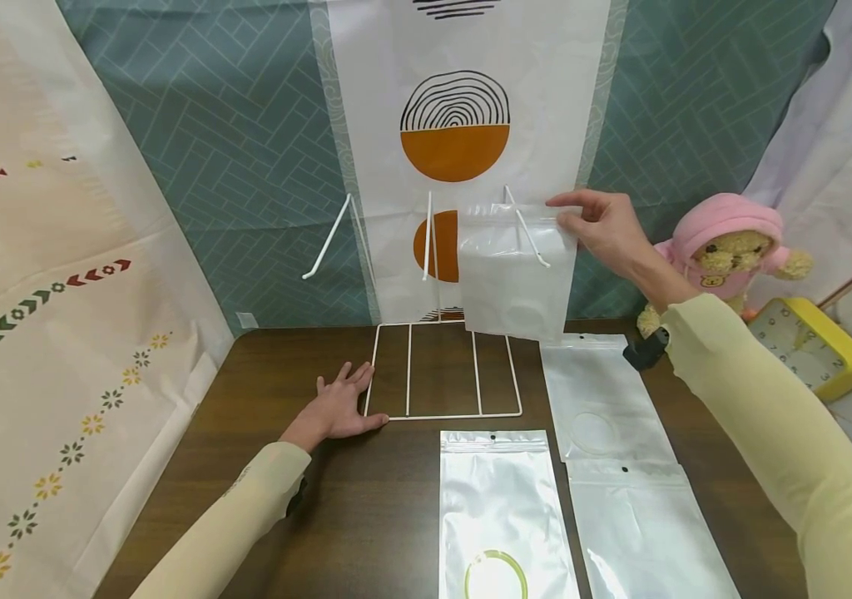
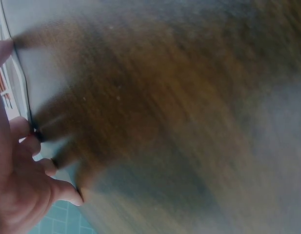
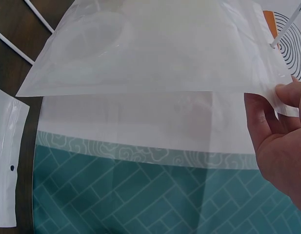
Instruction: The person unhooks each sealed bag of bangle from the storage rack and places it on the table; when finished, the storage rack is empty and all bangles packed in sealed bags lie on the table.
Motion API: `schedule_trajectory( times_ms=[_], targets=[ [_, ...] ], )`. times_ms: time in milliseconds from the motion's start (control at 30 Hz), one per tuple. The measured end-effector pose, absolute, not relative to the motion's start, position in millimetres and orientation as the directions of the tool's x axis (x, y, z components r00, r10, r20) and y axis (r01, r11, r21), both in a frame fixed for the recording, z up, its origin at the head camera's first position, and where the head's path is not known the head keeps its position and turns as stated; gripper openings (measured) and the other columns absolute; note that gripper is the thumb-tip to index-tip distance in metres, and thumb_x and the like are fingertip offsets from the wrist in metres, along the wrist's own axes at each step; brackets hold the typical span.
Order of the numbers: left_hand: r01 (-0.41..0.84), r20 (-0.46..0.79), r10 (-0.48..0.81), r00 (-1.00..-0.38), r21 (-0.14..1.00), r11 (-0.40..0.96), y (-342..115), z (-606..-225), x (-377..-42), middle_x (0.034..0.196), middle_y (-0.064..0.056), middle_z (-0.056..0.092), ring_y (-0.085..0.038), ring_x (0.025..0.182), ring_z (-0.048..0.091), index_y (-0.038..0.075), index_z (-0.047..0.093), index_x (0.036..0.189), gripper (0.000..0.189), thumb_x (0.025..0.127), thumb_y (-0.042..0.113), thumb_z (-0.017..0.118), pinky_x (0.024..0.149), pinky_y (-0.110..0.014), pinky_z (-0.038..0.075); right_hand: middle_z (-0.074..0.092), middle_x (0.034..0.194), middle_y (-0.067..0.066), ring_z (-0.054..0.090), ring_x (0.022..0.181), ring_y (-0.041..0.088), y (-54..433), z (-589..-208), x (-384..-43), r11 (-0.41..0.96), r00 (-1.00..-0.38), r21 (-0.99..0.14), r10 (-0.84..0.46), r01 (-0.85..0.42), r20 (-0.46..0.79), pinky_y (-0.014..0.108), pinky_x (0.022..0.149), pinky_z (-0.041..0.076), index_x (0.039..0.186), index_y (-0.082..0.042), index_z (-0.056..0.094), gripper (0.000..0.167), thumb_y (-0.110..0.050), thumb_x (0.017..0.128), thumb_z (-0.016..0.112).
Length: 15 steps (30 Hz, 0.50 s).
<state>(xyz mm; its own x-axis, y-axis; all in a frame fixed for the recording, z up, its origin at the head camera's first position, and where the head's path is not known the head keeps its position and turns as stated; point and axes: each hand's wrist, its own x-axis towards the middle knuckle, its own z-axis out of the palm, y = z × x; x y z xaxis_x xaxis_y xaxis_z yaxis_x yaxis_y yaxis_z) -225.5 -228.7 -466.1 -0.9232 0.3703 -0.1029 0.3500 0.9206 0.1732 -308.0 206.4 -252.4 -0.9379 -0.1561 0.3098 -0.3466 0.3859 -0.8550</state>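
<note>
A white wire rack with several upward prongs stands on the table against the backdrop. At its right prong hangs a whitish zip pouch; a faint round shape shows inside. My right hand pinches the pouch's top right corner between thumb and fingers, as the right wrist view also shows with the pouch. Whether the prong passes through the pouch's hole cannot be told. My left hand rests with spread fingers at the left side of the rack's base, its fingertips touching the table and wire.
A silver zip pouch with a yellow-green ring inside lies in front of the rack. Two more pouches, one behind the other, lie to the right. A plush bear and a yellow clock stand at the right.
</note>
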Motion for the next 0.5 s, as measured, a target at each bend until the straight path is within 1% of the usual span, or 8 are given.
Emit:
schedule_trajectory(
  times_ms=[167,267,400,500],
  targets=[
    [0.36,-0.097,0.379,-0.92,0.173,0.917,-228.5,-466.6,-224.9,0.161,-0.015,0.029,-0.046,0.146,0.021,0.001,0.031,0.156,0.098,0.086,0.064,0.061,0.097,-0.081,0.02,0.067,0.089,0.006,0.059,0.086,0.022,208.1,-252.6,-302.2,0.402,-0.941,-0.851,-0.165,-0.338,0.296,0.023,0.067,0.054,0.129,-0.008,0.068,0.032,-0.016,0.099,0.063],
    [0.364,-0.094,0.383,-0.919,0.171,0.916,-228.3,-466.7,-224.7,0.161,-0.015,0.029,-0.046,0.146,0.021,0.001,0.032,0.156,0.098,0.086,0.064,0.061,0.097,-0.081,0.02,0.066,0.087,0.008,0.058,0.083,0.022,209.8,-252.7,-299.0,0.413,-0.94,-0.845,-0.166,-0.341,0.299,0.023,0.065,0.054,0.129,-0.009,0.069,0.031,-0.017,0.099,0.063],
    [0.367,-0.095,0.385,-0.918,0.166,0.915,-228.4,-465.9,-224.5,0.161,-0.015,0.029,-0.046,0.146,0.021,0.001,0.031,0.156,0.098,0.086,0.064,0.061,0.096,-0.081,0.021,0.063,0.081,0.009,0.057,0.079,0.021,211.0,-252.3,-293.8,0.424,-0.937,-0.836,-0.167,-0.349,0.306,0.024,0.065,0.054,0.127,-0.008,0.069,0.03,-0.016,0.099,0.063],
    [0.365,-0.097,0.383,-0.918,0.167,0.916,-228.7,-465.1,-224.6,0.161,-0.014,0.028,-0.046,0.146,0.02,0.002,0.031,0.156,0.098,0.087,0.063,0.061,0.096,-0.082,0.021,0.063,0.08,0.009,0.059,0.078,0.019,211.7,-252.2,-290.0,0.416,-0.933,-0.835,-0.176,-0.36,0.315,0.024,0.065,0.055,0.126,-0.006,0.07,0.029,-0.013,0.099,0.064]
  ],
)
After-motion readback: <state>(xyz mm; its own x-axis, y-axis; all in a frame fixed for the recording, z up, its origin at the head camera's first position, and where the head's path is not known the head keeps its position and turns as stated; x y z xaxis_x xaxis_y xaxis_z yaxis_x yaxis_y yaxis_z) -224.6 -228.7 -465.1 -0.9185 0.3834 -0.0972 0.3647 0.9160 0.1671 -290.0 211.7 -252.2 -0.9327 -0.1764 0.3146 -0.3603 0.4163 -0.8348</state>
